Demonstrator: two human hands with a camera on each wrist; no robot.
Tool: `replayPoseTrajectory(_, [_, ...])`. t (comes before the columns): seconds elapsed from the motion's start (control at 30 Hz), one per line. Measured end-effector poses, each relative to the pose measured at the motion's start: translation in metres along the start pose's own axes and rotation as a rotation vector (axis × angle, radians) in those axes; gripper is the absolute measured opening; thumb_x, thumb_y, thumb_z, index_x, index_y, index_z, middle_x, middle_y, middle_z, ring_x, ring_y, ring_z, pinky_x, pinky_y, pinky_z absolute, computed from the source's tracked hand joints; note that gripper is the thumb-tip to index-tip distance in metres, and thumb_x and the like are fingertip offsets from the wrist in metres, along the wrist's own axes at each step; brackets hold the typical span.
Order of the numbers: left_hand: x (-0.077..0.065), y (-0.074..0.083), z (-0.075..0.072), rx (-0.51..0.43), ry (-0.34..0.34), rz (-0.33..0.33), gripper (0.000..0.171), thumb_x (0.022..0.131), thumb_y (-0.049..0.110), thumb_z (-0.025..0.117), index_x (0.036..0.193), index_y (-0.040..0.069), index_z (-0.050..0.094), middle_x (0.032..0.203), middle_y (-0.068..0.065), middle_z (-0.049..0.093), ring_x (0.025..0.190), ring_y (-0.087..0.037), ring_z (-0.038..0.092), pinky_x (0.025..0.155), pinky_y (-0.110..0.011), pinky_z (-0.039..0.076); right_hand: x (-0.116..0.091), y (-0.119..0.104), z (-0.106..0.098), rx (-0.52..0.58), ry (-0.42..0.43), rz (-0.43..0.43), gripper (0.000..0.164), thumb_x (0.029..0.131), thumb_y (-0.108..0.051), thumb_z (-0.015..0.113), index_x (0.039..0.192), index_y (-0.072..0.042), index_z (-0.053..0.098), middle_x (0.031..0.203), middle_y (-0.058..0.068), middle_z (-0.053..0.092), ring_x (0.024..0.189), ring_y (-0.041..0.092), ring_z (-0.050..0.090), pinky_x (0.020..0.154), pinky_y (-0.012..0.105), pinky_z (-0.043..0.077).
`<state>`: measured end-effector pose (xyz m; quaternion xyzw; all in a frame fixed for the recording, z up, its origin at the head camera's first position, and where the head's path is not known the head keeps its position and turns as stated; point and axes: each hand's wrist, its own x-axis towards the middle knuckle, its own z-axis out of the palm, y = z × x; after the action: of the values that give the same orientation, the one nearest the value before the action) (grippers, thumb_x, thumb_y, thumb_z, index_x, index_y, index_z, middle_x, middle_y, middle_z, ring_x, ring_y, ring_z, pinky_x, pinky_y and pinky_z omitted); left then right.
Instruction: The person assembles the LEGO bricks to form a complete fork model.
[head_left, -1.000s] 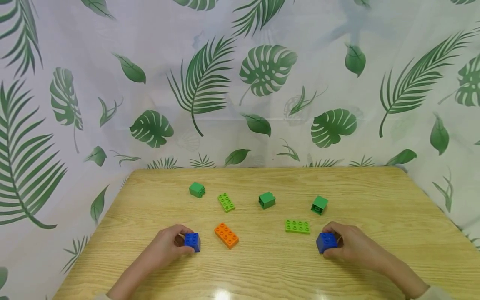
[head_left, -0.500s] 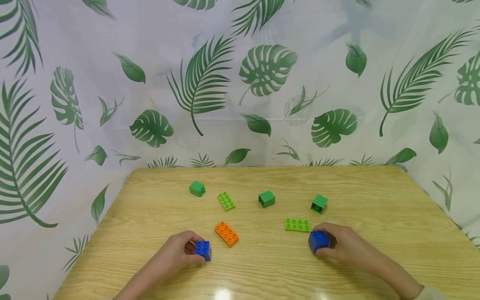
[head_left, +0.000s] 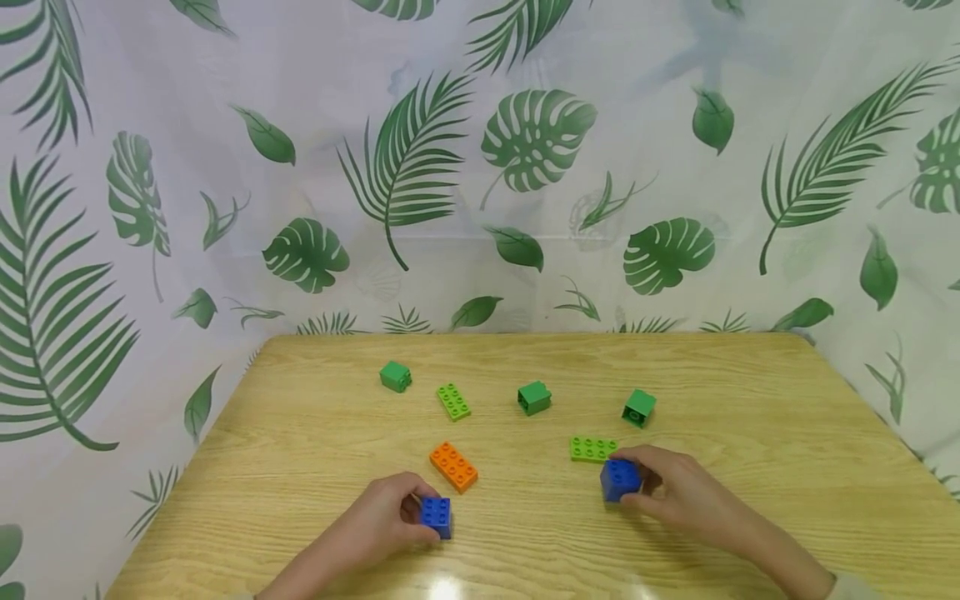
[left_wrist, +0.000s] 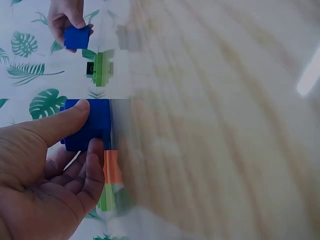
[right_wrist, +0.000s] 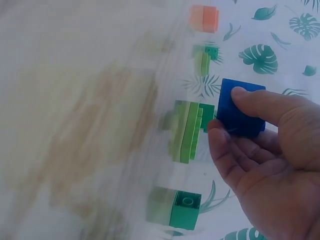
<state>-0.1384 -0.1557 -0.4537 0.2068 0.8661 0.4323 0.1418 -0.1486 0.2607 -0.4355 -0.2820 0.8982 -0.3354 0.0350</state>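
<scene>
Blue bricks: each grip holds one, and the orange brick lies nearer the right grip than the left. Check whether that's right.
Not quite: the orange brick lies nearer the left grip than the right grip, as the head view shows. The rest stands: the left holds one blue brick, the right another blue brick.

Two blue blocks [head_left: 436, 518], three green blocks [head_left: 534, 398], two lime bricks [head_left: 453, 402], one orange brick [head_left: 453, 467].
</scene>
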Motion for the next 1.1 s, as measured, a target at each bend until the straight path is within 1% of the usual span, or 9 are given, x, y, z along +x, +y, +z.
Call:
replayPoseTrajectory(0.1, [0.002,0.005,0.005,0.009,-0.001,0.019,0.038,0.08,0.012,0.09,0.111,0.003,0.07,0.092,0.002,0.064,0.081,-0.012,0.059,0.069,-0.024,0.051,0.002,-0.003,0.001,0.017,0.02,0.006,0.047,0.089,-0.017,0.083,0.126,0.005,0.064,0.108,0.005,0.07,0.083,0.004,0.062,0.071,0.026,0.056])
replayPoseTrajectory(0.27, [0.006,0.012,0.014,0.002,-0.019,0.032,0.037,0.079,0.011,0.091,0.11,0.005,0.071,0.092,0.004,0.064,0.079,-0.009,0.058,0.068,-0.024,0.051,0.006,-0.009,0.006,0.035,0.023,-0.014,0.047,0.088,-0.017,0.084,0.123,0.006,0.064,0.104,0.002,0.07,0.083,0.004,0.063,0.071,0.027,0.057])
replayPoseTrajectory(0.47, [0.014,0.021,0.023,-0.004,-0.037,0.023,0.038,0.08,0.012,0.091,0.11,0.005,0.07,0.091,0.005,0.064,0.077,-0.007,0.058,0.067,-0.024,0.051,0.011,-0.017,0.013,0.05,0.025,-0.025,0.048,0.091,-0.022,0.081,0.126,0.007,0.064,0.102,-0.001,0.07,0.082,0.003,0.063,0.07,0.027,0.057])
replayPoseTrajectory(0.63, [0.02,0.025,0.03,-0.002,-0.04,0.023,0.037,0.08,0.012,0.091,0.111,0.004,0.071,0.091,0.005,0.063,0.076,-0.006,0.057,0.067,-0.023,0.051,0.017,-0.024,0.015,0.054,0.047,-0.044,0.047,0.095,-0.026,0.078,0.128,0.005,0.064,0.106,0.001,0.07,0.084,0.004,0.064,0.071,0.028,0.057])
replayPoseTrajectory(0.83, [0.026,0.034,0.037,-0.024,-0.048,-0.002,0.039,0.08,0.012,0.091,0.113,0.004,0.071,0.089,0.005,0.063,0.075,-0.007,0.057,0.066,-0.024,0.05,0.022,-0.031,0.021,0.053,0.072,-0.145,0.039,0.093,-0.017,0.08,0.124,0.002,0.066,0.105,0.002,0.069,0.083,0.004,0.064,0.07,0.03,0.058])
replayPoseTrajectory(0.97, [0.03,0.036,0.041,-0.024,-0.053,0.005,0.038,0.08,0.013,0.091,0.112,0.006,0.071,0.089,0.006,0.063,0.075,-0.006,0.057,0.066,-0.023,0.05,0.027,-0.038,0.025,0.062,0.071,-0.179,0.037,0.092,-0.014,0.08,0.123,0.0,0.066,0.104,0.001,0.069,0.083,0.004,0.063,0.069,0.029,0.057])
replayPoseTrajectory(1.1, [0.034,0.038,0.045,-0.034,-0.071,0.007,0.036,0.08,0.012,0.091,0.11,0.007,0.071,0.088,0.007,0.062,0.075,-0.006,0.058,0.066,-0.023,0.05,0.034,-0.046,0.03,0.091,0.059,-0.214,0.036,0.093,-0.013,0.079,0.124,-0.001,0.065,0.105,0.002,0.069,0.083,0.005,0.064,0.067,0.029,0.057])
